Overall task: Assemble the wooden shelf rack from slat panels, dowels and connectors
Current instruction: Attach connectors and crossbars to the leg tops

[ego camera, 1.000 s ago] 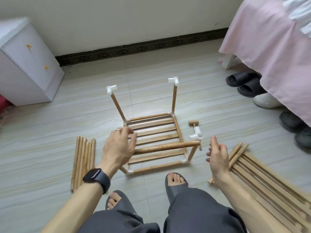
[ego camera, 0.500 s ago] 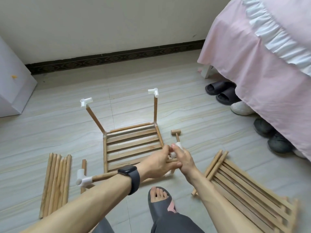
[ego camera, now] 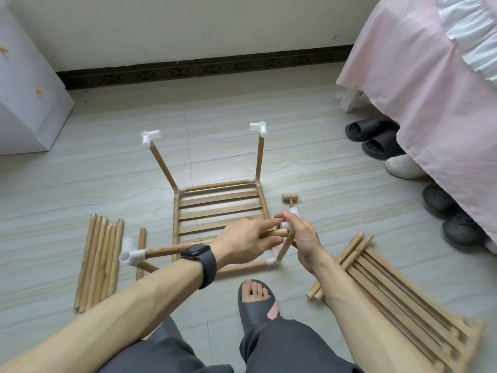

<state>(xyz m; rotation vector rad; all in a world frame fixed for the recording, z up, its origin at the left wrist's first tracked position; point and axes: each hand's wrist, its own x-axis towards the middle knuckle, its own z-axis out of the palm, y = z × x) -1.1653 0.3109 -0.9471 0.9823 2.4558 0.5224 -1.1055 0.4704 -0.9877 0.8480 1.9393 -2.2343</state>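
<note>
1. Since a second ago our two hands, then well apart with the right one holding nothing, have come together at the near right corner of the rack.
2. Our left hand grips the right end of the cross dowel. Its fingers curl round the wood, and the index finger stretches out toward our other hand.
3. Our right hand pinches the white connector between thumb and fingers, above the short near right upright, which leans.
4. We see the cross dowel's tip just beside that connector, but we cannot tell whether it is seated.
5. At its left end the cross dowel sits in a second connector, raised off the floor.
6. Before our feet the rack stands on the floor, with its slat panel lying flat and two back uprights each capped in white.
7. Loose dowels lie to the left and a spare slat panel to the right, with a small mallet just beyond our right hand.
</note>
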